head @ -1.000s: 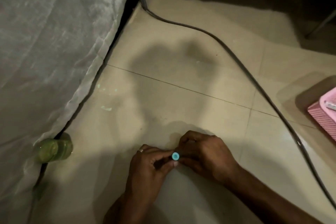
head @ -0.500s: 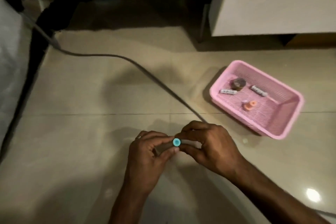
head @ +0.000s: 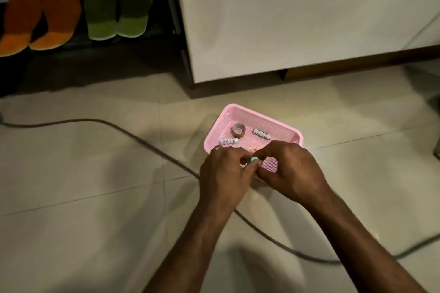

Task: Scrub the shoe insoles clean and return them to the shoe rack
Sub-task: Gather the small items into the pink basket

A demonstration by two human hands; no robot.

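Observation:
Both hands meet over the near edge of a pink mesh basket (head: 281, 124) on the tiled floor. My left hand (head: 223, 173) and my right hand (head: 292, 172) pinch a small object with a round teal end (head: 254, 159) between their fingertips; most of it is hidden. On the dark shoe rack (head: 78, 41) at the back left stand an orange pair of insoles (head: 40, 19) and a green pair of insoles (head: 117, 9).
The basket holds a roll of tape (head: 238, 130) and two small white tubes (head: 229, 141). A grey cable (head: 133, 133) snakes across the floor under my arms. A white cabinet (head: 297, 14) stands behind the basket, next to the rack.
The view has swung right and up from a white cloth and a green bottle to the basket and rack. My hands, still pinching the teal-ended object, now hover over the basket.

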